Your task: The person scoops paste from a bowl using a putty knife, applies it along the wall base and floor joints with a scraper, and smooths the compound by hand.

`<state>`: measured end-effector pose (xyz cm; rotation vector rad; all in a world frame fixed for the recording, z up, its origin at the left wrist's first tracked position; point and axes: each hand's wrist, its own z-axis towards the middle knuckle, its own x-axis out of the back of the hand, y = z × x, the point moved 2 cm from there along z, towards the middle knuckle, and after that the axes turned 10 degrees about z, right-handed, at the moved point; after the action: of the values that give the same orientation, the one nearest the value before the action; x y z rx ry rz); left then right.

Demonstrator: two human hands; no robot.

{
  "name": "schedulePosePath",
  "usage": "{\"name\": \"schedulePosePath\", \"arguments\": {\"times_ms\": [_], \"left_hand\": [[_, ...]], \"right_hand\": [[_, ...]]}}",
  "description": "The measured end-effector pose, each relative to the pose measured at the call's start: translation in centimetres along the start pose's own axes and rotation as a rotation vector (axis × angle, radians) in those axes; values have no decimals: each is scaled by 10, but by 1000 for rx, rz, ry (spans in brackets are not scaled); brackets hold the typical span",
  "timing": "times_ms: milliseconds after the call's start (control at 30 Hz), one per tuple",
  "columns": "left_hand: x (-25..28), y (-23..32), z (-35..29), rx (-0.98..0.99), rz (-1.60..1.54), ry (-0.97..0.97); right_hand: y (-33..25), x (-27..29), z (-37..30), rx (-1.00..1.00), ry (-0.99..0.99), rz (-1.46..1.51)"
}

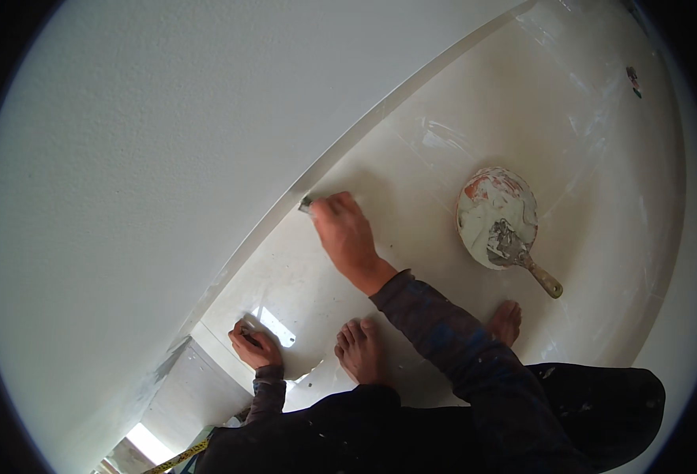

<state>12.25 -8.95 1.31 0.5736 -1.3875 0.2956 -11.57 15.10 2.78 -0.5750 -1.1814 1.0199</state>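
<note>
My right hand reaches forward to the foot of the wall, its fingers closed on a small scraper. The scraper's grey blade is at the skirting, where wall and floor meet. Lower left, my left hand rests low by the floor, fingers curled round something dark that is mostly hidden. To the right, a round container of whitish filler stands on the floor, with reddish patches showing. A putty knife with a worn handle lies across it, its blade smeared with filler.
A textured white wall fills the left side. Pale floor tiles carry white smears. My bare feet are below the right arm. A small dark scrap lies far right. At lower left are a doorway edge and a yellow-black strip.
</note>
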Motion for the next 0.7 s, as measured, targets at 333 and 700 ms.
{"name": "schedulePosePath", "arguments": {"times_ms": [333,700], "left_hand": [[-2,-2,-1,-5,-33,8],[-4,-11,-3,33,-63,0]], "right_hand": [[-14,-52,-21,37,29,-158],[-24,-21,-37,-338,27,291]]}}
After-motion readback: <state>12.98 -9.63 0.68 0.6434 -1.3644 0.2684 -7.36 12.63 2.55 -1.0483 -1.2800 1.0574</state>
